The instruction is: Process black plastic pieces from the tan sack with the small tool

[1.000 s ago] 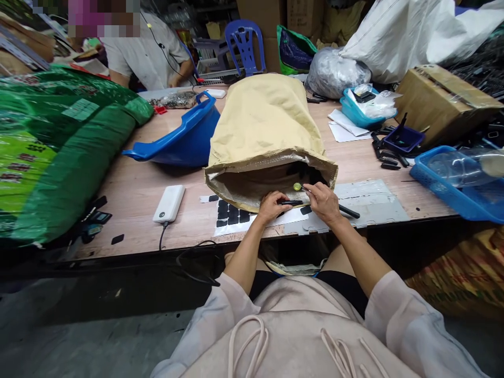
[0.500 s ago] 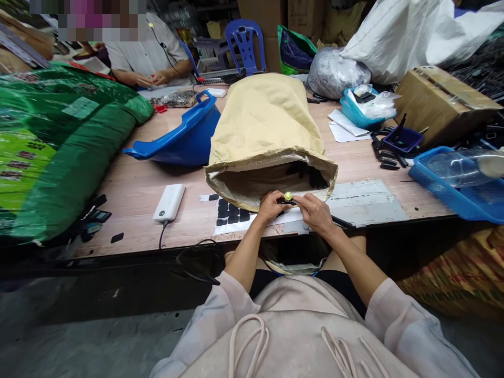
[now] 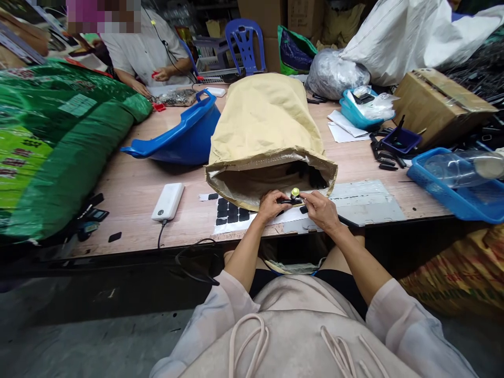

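Note:
My left hand (image 3: 271, 206) is closed on a thin black strip (image 3: 289, 201) in front of the open mouth of a large tan paper sack (image 3: 268, 118). My right hand (image 3: 322, 211) pinches at a small cylinder with a yellow-green top (image 3: 295, 192), just above the strip; the fingers partly hide the grip. A small black pad (image 3: 303, 209) shows by the right fingers. Below the sack's mouth lies a white sheet with rows of black rounded pads (image 3: 233, 212). Dark pieces (image 3: 317, 178) sit inside the sack at its right.
A white power bank (image 3: 168, 201) with a cable and a tilted blue basin (image 3: 177, 134) are on the left, beside a green sack (image 3: 79, 136). At right are a blue basket (image 3: 457, 194), a cardboard box (image 3: 441, 110) and black parts. Across the table sits a person (image 3: 145, 50).
My right hand and the yellow-topped cylinder have shifted slightly right and away from me. My left hand stays on the strip. Across the table, the co-worker's hands have moved apart.

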Available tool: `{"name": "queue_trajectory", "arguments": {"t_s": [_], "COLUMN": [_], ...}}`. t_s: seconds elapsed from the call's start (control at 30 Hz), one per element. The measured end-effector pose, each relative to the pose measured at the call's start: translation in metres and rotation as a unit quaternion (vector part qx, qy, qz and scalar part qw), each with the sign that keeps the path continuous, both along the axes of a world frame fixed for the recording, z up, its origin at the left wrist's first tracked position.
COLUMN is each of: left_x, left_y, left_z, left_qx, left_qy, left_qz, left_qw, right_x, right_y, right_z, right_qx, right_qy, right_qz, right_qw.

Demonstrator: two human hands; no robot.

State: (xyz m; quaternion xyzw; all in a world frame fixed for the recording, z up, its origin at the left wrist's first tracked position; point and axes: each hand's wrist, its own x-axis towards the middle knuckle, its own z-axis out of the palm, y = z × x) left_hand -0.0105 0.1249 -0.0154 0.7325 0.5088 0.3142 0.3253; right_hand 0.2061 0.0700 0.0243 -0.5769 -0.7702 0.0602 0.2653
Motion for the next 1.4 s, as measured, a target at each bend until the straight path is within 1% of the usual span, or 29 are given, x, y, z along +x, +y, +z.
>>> {"name": "queue_trajectory", "arguments": {"t_s": [0.17,0.3,0.4,0.5,0.67,0.77,0.83,0.87,0.93,0.97,1.03,1.07,1.1,1.13,1.2,1.3,1.37,1.4], "left_x": [-0.001,-0.003,-0.004,-0.004,-0.003,-0.001,0.001,0.002,0.006,0.009,0.015,0.018,0.021,0.024,0.029,0.033,0.034,0.034], "left_y": [0.001,0.001,-0.001,-0.003,-0.002,-0.005,-0.017,-0.027,-0.055,-0.071,-0.103,-0.116,-0.128,-0.136,-0.146,-0.149,-0.148,-0.148], "left_z": [0.001,0.003,0.005,0.007,0.007,0.015,0.024,0.028,0.034,0.034,0.026,0.018,0.008,-0.004,-0.031,-0.070,-0.091,-0.099], "left_qx": [-0.002,0.004,0.013,0.016,0.008,0.004,0.013,0.017,0.009,-0.009,-0.073,-0.108,-0.140,-0.170,-0.223,-0.314,-0.356,-0.363], "left_qy": [0.012,0.021,0.039,0.060,0.087,0.081,0.046,0.019,-0.042,-0.065,-0.079,-0.068,-0.045,-0.013,0.064,0.163,0.180,0.176], "left_qz": [-0.001,-0.015,-0.026,-0.029,-0.022,-0.019,-0.027,-0.041,-0.094,-0.129,-0.201,-0.224,-0.231,-0.225,-0.193,-0.125,-0.089,-0.080], "left_qw": [1.000,1.000,0.999,0.998,0.996,0.997,0.998,0.999,0.995,0.989,0.974,0.966,0.962,0.959,0.953,0.927,0.913,0.911], "right_x": [0.013,0.024,0.026,0.024,0.020,0.020,0.020,0.020,0.020,0.020,0.021,0.021,0.021,0.021,0.020,0.019,0.019,0.019], "right_y": [0.023,0.039,0.040,0.036,0.034,0.034,0.034,0.034,0.034,0.034,0.034,0.034,0.034,0.034,0.034,0.033,0.033,0.033], "right_z": [-0.001,-0.014,-0.027,-0.033,-0.032,-0.030,-0.029,-0.030,-0.030,-0.030,-0.030,-0.030,-0.031,-0.031,-0.030,-0.030,-0.030,-0.030], "right_qx": [0.024,0.030,0.032,0.040,0.040,0.031,0.029,0.029,0.029,0.029,0.030,0.030,0.031,0.033,0.036,0.041,0.043,0.043], "right_qy": [-0.021,-0.072,-0.097,-0.108,-0.120,-0.125,-0.126,-0.125,-0.123,-0.122,-0.120,-0.120,-0.120,-0.119,-0.120,-0.120,-0.118,-0.118], "right_qz": [-0.028,-0.024,-0.024,-0.036,-0.039,-0.047,-0.047,-0.045,-0.042,-0.041,-0.040,-0.040,-0.040,-0.039,-0.040,-0.042,-0.044,-0.044], "right_qw": [0.999,0.997,0.994,0.993,0.991,0.991,0.991,0.991,0.991,0.991,0.991,0.992,0.992,0.992,0.991,0.991,0.991,0.991]}}
